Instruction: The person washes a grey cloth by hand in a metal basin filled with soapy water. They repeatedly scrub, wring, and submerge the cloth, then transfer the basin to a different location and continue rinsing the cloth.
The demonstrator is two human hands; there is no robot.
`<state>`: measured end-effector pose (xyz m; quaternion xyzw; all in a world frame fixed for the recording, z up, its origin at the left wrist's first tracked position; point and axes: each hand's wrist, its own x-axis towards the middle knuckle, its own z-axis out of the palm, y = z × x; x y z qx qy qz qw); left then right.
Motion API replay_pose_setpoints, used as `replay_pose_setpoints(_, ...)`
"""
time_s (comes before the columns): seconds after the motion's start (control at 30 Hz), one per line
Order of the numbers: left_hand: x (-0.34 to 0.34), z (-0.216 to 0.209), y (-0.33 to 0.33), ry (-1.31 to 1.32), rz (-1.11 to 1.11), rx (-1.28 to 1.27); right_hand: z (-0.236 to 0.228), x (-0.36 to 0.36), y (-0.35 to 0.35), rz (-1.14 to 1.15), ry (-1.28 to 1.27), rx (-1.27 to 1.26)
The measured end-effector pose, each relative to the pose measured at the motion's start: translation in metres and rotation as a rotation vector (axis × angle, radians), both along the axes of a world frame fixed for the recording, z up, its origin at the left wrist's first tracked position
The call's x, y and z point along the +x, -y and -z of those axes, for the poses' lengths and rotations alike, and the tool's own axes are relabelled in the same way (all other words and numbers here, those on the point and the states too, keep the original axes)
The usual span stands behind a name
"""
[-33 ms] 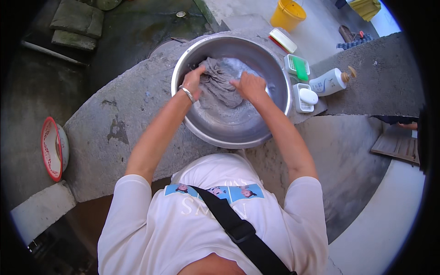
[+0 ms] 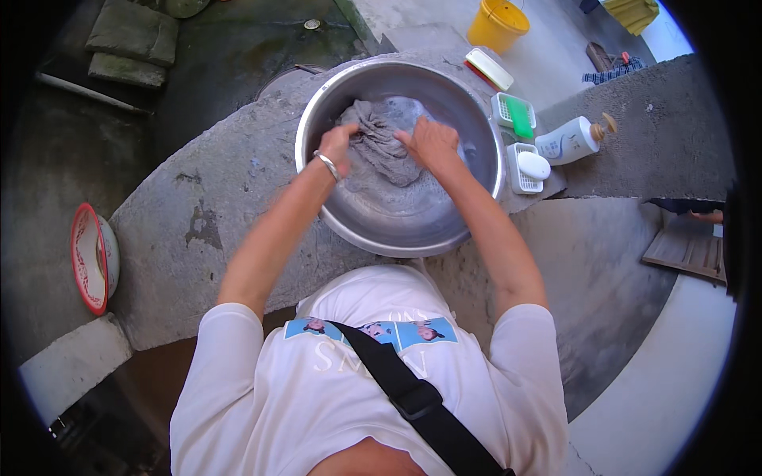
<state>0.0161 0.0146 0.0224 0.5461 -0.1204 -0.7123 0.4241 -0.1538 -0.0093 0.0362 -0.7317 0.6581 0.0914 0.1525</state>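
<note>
A wet grey-brown cloth lies bunched in a wide steel basin with sudsy water in it. My left hand, a silver bangle on its wrist, is closed on the cloth's left edge. From the right, my right hand is closed on the cloth's other side, with the thumb pointing left over the folds. Part of each hand's fingers is hidden behind the knuckles. Foam shows on the water beyond the cloth.
The basin stands on a rough concrete ledge. At its right are a soap dish with white soap, a dish with a green block, a white brush and a pump bottle. A yellow bucket and red-rimmed enamel basin stand farther off.
My left hand has shifted slightly to the right and down over the cloth. My right hand has moved a little left and up, and the cloth's folds are drawn closer together.
</note>
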Motion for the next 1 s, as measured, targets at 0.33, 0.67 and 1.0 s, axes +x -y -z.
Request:
replay_pose_setpoints(0.33,-0.014,0.061,0.007,-0.023,-0.049,0.208,0.048,0.023,0.006,0.435,1.388,0.484)
replay_pose_setpoints(0.67,0.002,0.0,0.001,0.13,-0.019,-0.103,0.037,-0.033,0.008,0.977,1.938,0.319)
replay_pose_setpoints(1.0,0.012,0.009,-0.003,0.327,-0.153,-0.246,-0.015,-0.036,0.018,0.343,1.257,-0.468)
